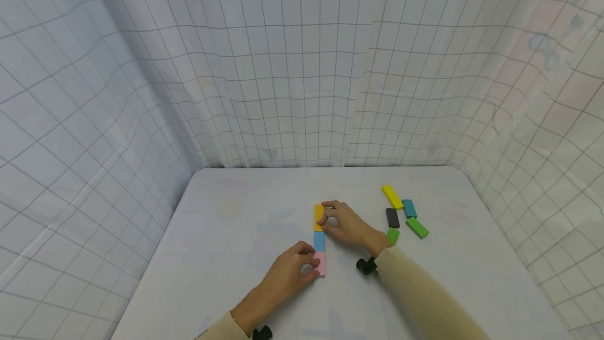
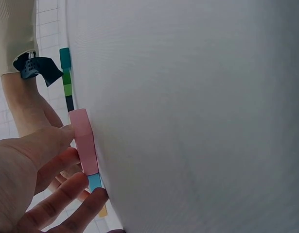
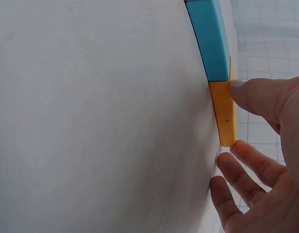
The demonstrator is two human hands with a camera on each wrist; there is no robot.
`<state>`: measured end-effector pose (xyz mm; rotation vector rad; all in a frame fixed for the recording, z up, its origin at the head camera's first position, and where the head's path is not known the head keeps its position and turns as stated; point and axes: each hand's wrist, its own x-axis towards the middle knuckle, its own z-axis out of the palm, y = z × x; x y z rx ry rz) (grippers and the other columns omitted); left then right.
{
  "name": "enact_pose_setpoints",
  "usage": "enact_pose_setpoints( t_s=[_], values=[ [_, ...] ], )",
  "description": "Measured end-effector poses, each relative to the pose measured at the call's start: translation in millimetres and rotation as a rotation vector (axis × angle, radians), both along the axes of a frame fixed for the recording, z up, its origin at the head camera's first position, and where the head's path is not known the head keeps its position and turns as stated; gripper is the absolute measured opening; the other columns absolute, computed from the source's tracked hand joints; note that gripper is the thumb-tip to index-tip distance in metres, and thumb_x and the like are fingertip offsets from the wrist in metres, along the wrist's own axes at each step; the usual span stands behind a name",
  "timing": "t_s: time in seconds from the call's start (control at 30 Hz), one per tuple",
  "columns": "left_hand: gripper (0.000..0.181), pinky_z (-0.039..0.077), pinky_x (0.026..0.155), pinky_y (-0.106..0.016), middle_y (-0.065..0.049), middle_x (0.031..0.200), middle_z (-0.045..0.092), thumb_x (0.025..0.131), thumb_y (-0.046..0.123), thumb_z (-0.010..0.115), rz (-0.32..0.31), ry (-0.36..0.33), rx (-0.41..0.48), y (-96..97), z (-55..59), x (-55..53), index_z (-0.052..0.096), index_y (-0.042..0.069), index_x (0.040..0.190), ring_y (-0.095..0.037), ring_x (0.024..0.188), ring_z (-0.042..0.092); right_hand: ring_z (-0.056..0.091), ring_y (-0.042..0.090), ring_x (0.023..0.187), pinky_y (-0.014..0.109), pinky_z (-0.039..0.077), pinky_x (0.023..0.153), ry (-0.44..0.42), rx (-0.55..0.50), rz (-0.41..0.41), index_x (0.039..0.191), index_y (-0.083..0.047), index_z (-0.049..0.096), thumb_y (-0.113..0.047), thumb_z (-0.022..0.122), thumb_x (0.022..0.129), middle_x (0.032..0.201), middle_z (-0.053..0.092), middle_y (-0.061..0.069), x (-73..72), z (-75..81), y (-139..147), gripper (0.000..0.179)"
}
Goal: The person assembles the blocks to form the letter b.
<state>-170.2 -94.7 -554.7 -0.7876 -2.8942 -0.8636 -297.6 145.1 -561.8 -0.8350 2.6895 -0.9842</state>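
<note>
Three blocks lie end to end in a line on the white table: an orange block [image 1: 319, 218] farthest, a light blue block [image 1: 319, 241] in the middle, a pink block [image 1: 319, 266] nearest. My right hand [image 1: 346, 224] holds the orange block, thumb by its blue-side end and index finger at its far end, as the right wrist view shows. With thumb and index finger my left hand [image 1: 288, 269] holds the pink block [image 2: 84, 141] along its side. Its other fingers reach beside the blue block [image 2: 94, 181].
Right of the line lie a yellow block [image 1: 392, 197], a teal block [image 1: 409, 208], a black block [image 1: 392, 218] and two green blocks, one [image 1: 417, 227] set apart and one [image 1: 392, 235] beside my right wrist. A checked curtain [image 1: 302, 67] surrounds the table.
</note>
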Motion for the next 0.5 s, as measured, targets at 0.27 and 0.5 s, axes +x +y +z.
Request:
enact_pose_setpoints(
  t_s=[0.27, 0.5],
  values=[
    [0.016, 0.070, 0.102, -0.041, -0.003, 0.132, 0.079, 0.097, 0.019, 0.098, -0.004, 0.004, -0.003, -0.3, -2.2, -1.1, 0.094, 0.013, 0.111, -0.023, 0.117, 0.081, 0.050, 0.047, 0.166, 0.070, 0.041, 0.138, -0.004, 0.004, 0.013, 0.111, -0.025, 0.084, -0.020, 0.079, 0.113, 0.179, 0.054, 0.016, -0.2, 0.5, 1.3, 0.007],
    [0.016, 0.070, 0.104, -0.042, -0.005, 0.132, 0.079, 0.097, 0.018, 0.098, -0.007, 0.000, -0.007, 0.3, -1.7, -1.4, 0.094, 0.012, 0.111, -0.024, 0.118, 0.081, 0.049, 0.048, 0.166, 0.071, 0.040, 0.138, -0.002, 0.005, 0.019, 0.113, -0.022, 0.085, -0.018, 0.078, 0.113, 0.179, 0.053, 0.018, 1.0, 0.9, 1.6, 0.008]
  ],
)
